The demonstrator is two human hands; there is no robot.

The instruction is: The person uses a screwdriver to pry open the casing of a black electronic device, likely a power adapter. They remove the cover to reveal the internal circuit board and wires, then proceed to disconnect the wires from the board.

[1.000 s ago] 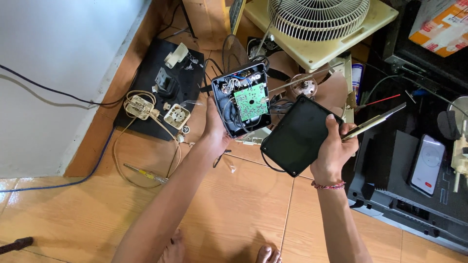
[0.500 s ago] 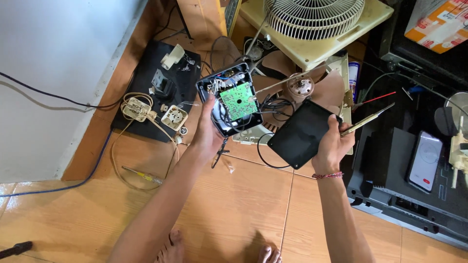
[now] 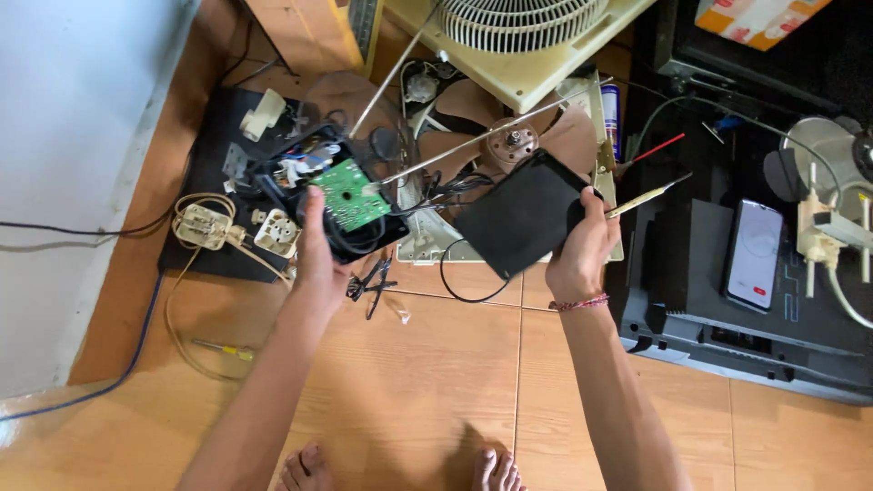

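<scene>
- Left hand [image 3: 318, 259] is closed around the open black case [image 3: 338, 205], thumb over its near edge. The green board [image 3: 350, 195] faces up inside.
- Right hand [image 3: 582, 250] pinches the flat black cover [image 3: 523, 214] by its right edge, fingers wrapped behind. The same hand also clamps a thin metal tool [image 3: 647, 195], whose tip points away from the cover.
- Change over the last second: case and cover sat touching, edge to edge. Now they are clearly apart, with a gap between them over the fan blade [image 3: 514, 141].
- The case has shifted left of the blade and tilted, so the board is more exposed. The cover has swung to the right of the case.
- Wires [image 3: 446, 186] run from the case toward the blade hub, so the case looks tethered there.
- My read: the two shell halves are fully split and the board is open for access. The cover is loose in hand and joined to nothing.
- Left of the case, a black mat [image 3: 205, 264] holds two beige sockets [image 3: 202, 225].
- A yellow-handled screwdriver [image 3: 223, 348] lies on the floor below the mat, untouched.
- Right of the cover, a phone [image 3: 755, 255] lies on a black console [image 3: 727, 318].
</scene>
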